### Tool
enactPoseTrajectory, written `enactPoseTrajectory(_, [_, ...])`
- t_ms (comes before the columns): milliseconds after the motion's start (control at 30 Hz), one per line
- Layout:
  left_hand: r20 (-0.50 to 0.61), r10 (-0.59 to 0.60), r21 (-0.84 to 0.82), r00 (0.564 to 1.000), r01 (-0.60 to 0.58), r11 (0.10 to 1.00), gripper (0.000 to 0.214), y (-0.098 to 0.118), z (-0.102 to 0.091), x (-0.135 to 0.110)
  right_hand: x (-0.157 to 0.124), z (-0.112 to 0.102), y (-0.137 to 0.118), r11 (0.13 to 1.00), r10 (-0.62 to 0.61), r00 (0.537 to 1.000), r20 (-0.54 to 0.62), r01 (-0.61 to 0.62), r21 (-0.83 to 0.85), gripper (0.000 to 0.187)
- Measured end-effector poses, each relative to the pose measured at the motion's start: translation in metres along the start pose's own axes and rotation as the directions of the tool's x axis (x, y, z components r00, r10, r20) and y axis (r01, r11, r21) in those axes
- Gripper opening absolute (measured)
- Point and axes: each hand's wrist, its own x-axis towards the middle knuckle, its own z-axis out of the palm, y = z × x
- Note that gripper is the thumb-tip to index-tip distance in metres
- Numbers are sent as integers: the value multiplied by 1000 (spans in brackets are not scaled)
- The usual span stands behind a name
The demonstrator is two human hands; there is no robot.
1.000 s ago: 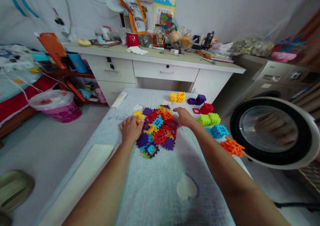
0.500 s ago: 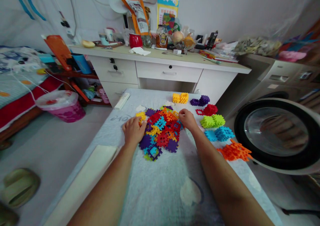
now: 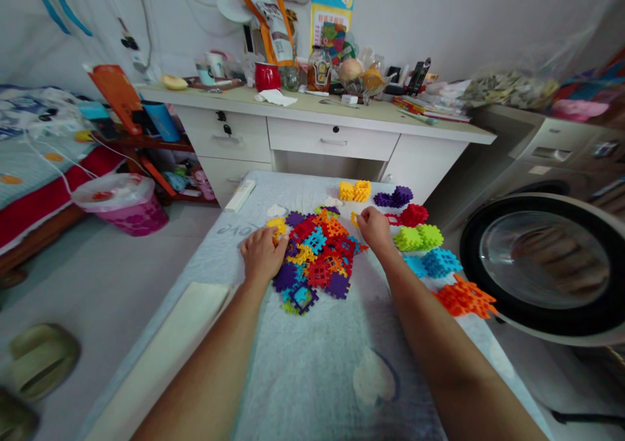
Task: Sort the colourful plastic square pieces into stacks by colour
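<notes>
A mixed heap of coloured plastic waffle tiles [image 3: 315,255] lies in the middle of a cloth-covered table [image 3: 312,363]. My left hand [image 3: 261,255] rests on the heap's left edge, its fingers curled over a yellow tile [image 3: 276,226]. My right hand [image 3: 375,227] is at the heap's right side, pinching a small yellow tile [image 3: 354,218]. Sorted piles lie to the right: yellow [image 3: 354,190], purple [image 3: 393,197], red [image 3: 410,215], green [image 3: 418,237], blue [image 3: 432,262] and orange [image 3: 465,298].
A white desk [image 3: 322,125] crowded with jars, cups and packets stands beyond the table. A washing machine door [image 3: 547,265] is close on the right. A pink bin [image 3: 120,203] and a bed [image 3: 29,167] are at the left. A white board [image 3: 161,356] lies along the table's left edge.
My right hand has drawn back from the top of the heap to its right side, with a yellow tile pinched in its fingers. My left hand has hardly moved.
</notes>
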Motion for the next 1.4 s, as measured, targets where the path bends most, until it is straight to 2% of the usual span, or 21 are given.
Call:
enactPoseTrajectory(133, [-7,7,0,1000,-7,1000,42,-1,1,0,3,-4,-4,996,-88,991,100,85,36,21])
enactPoseTrajectory(233, [-8,10,0,1000,-10,1000,41,-1,1,0,10,-8,2,990,-136,969,209,138,1,43])
enactPoseTrajectory(267, [-6,9,1,1000,-9,1000,40,-1,1,0,13,-10,3,981,-176,945,276,191,-28,50])
enactPoseTrajectory(333, [-3,6,2,1000,-6,1000,41,-1,1,1,17,-11,5,941,-267,866,422,329,-80,61])
enactPoseTrajectory(400, [-2,4,4,1000,-4,1000,41,-2,2,1,20,-11,4,896,-314,795,518,429,-115,65])
enactPoseTrajectory(567, [-7,7,7,1000,-6,1000,39,-1,2,1,31,-5,-2,845,-325,717,617,513,-152,52])
enactPoseTrajectory(633, [-7,4,6,1000,-4,1000,39,-1,1,1,38,-5,-1,831,-320,699,639,532,-166,49])
enactPoseTrajectory(733, [-2,6,7,1000,-6,1000,39,0,0,0,52,-11,1,835,-327,727,604,522,-176,52])
enactPoseTrajectory(900, [0,-1,15,1000,1,1000,39,0,0,0,85,-21,-8,880,-297,877,377,405,-249,56])
enactPoseTrajectory(967, [-5,2,13,1000,-2,1000,40,0,1,0,100,-21,-15,881,-275,910,312,368,-297,52])
enactPoseTrajectory(1167, [-8,12,16,1000,-12,1000,39,-1,1,0,135,-5,-32,873,-191,929,316,308,-379,44])
enactPoseTrajectory(1400, [-20,24,21,1000,-23,1000,39,-1,0,0,152,7,-37,862,-115,921,372,278,-423,43])
